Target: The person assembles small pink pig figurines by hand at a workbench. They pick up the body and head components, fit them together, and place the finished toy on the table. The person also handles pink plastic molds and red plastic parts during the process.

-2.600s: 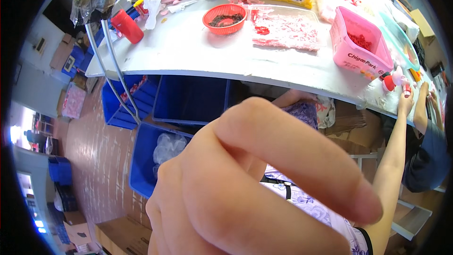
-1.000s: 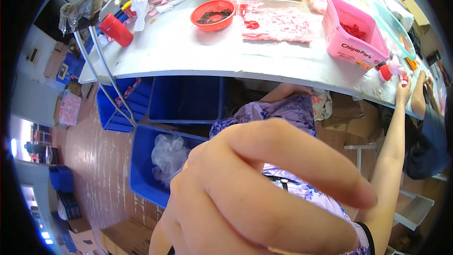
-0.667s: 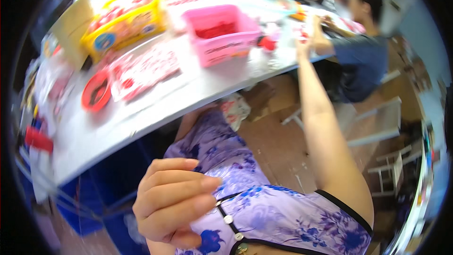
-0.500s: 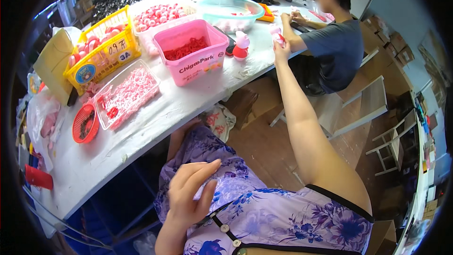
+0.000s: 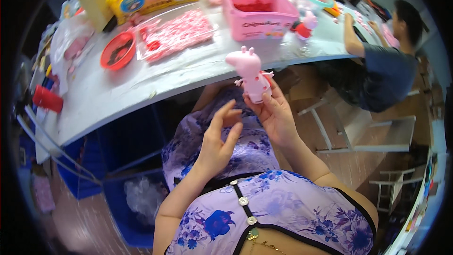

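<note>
Before the white table | right hand pinches pink figurine low down | left hand half-spread, near it

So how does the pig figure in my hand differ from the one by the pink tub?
The held figure shows a mainly pink body; the other figure shows a red one. The held figure is in your right hand, while the other figure stands on the table beside the pink tub. Both have pink heads.
</note>
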Tool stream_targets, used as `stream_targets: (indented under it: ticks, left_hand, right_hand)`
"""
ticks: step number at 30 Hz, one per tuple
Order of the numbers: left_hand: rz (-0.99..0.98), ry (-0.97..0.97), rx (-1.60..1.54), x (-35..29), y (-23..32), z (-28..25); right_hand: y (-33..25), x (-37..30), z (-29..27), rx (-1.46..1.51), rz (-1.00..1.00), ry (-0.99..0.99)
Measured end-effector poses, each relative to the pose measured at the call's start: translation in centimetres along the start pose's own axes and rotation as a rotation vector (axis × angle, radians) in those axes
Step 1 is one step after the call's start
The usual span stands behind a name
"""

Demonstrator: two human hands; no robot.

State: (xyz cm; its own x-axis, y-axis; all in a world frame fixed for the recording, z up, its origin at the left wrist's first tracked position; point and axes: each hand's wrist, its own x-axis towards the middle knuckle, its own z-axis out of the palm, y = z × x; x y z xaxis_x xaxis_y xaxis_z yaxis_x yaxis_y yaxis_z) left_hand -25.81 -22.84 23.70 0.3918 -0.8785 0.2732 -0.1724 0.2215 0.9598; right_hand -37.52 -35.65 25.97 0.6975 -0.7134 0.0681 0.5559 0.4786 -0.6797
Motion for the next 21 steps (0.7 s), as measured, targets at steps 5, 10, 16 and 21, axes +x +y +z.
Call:
stream_targets:
  ticks: [5, 10, 16, 21]
  left_hand:
    - [-0.045, 0.192, -0.414, 2.1, -0.4, -2.3]
    - [-0.063, 0.249, -0.451, 2.6, -1.2, -3.8]
    - [-0.123, 0.260, -0.449, 2.5, -2.4, -4.0]
    - [-0.199, 0.332, -0.531, 1.0, -3.6, -3.4]
  right_hand:
    - [2.9, 0.8, 1.9, 0.157, 0.358, -0.093]
    - [4.1, 1.6, 2.3, 0.243, 0.453, -0.144]
    - [5.6, 1.7, 1.9, 0.273, 0.442, -0.111]
    - [6.1, 0.7, 1.6, 0.248, 0.450, -0.061]
